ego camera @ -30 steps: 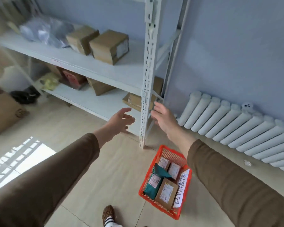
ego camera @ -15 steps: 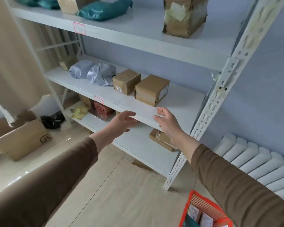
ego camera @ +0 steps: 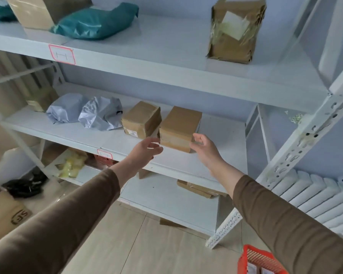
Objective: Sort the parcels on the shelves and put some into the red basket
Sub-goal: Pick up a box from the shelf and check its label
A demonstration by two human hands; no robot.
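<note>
A brown cardboard box sits on the middle shelf, with a second cardboard box touching its left side. My left hand is open just left of the first box's front corner. My right hand is open at its right front corner, fingertips at the box edge. Neither hand holds it. Two grey plastic mailers lie further left. Only a corner of the red basket shows, on the floor at the bottom right.
The top shelf carries a teal mailer, a tan box and a taped brown parcel. The bottom shelf holds a yellow packet and flat cardboard. A white upright, a radiator and a floor carton surround.
My view has swung up from the floor and basket to the shelves. Both hands have risen from the bottom shelf's level to either side of the cardboard box on the middle shelf.
</note>
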